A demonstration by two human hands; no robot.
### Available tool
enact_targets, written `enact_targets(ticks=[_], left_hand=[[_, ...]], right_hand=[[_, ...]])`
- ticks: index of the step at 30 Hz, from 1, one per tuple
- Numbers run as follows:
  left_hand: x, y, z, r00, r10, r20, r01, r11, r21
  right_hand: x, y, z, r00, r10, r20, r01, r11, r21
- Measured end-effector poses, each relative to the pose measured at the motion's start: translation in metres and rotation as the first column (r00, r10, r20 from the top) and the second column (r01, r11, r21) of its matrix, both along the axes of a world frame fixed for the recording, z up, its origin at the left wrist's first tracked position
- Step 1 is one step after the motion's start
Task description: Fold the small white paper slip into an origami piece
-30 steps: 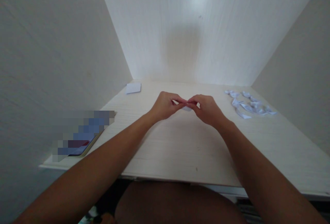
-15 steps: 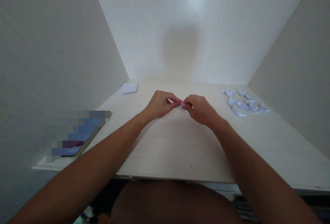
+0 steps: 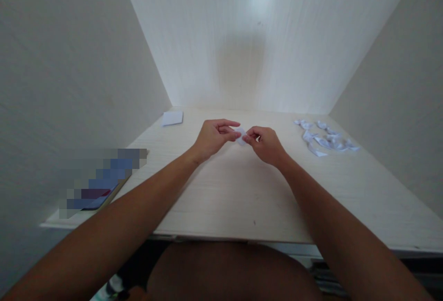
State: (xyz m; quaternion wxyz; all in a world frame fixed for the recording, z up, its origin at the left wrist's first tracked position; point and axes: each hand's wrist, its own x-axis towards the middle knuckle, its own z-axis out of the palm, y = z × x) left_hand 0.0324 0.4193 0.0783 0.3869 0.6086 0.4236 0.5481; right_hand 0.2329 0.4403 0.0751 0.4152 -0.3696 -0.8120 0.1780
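A small white piece of folded paper (image 3: 241, 135) is held just above the pale wooden desk (image 3: 242, 190), near its middle. My left hand (image 3: 212, 137) pinches the paper's left side, its index finger stretched out over the top. My right hand (image 3: 266, 144) is closed in a pinch on the paper's right side. Both forearms reach in from the bottom of the view.
Several small folded white paper pieces (image 3: 323, 136) lie in a loose pile at the back right of the desk. A flat white paper stack (image 3: 172, 117) sits at the back left. A blurred flat object (image 3: 100, 183) rests at the desk's left edge. Walls close in on three sides.
Both hands have lifted slightly and turned the paper piece, so more of it shows between the fingers. My left index finger has stretched out.
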Motion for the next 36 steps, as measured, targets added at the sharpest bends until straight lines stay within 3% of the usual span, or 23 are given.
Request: enact_targets(ticks=[9, 17, 24, 36], left_hand=[[-0.001, -0.005, 0.012, 0.995, -0.05, -0.082, 0.047, 0.998, -0.036], [0.003, -0.004, 0.006, 0.988, -0.043, 0.148, 0.065, 0.987, -0.149], [-0.001, -0.005, 0.014, 0.995, -0.083, 0.05, 0.091, 0.982, -0.167], [0.006, -0.004, 0.002, 0.994, -0.053, 0.094, 0.071, 0.977, -0.203]], right_hand=[[-0.004, -0.005, -0.004, 0.99, 0.097, -0.107, -0.1, 0.995, -0.017], [-0.003, -0.001, -0.008, 0.984, 0.025, -0.175, -0.031, 0.999, -0.036], [-0.003, -0.005, -0.007, 0.992, 0.098, -0.078, -0.101, 0.994, -0.034], [-0.007, -0.006, -0.009, 0.992, -0.027, -0.123, 0.02, 0.998, -0.054]])
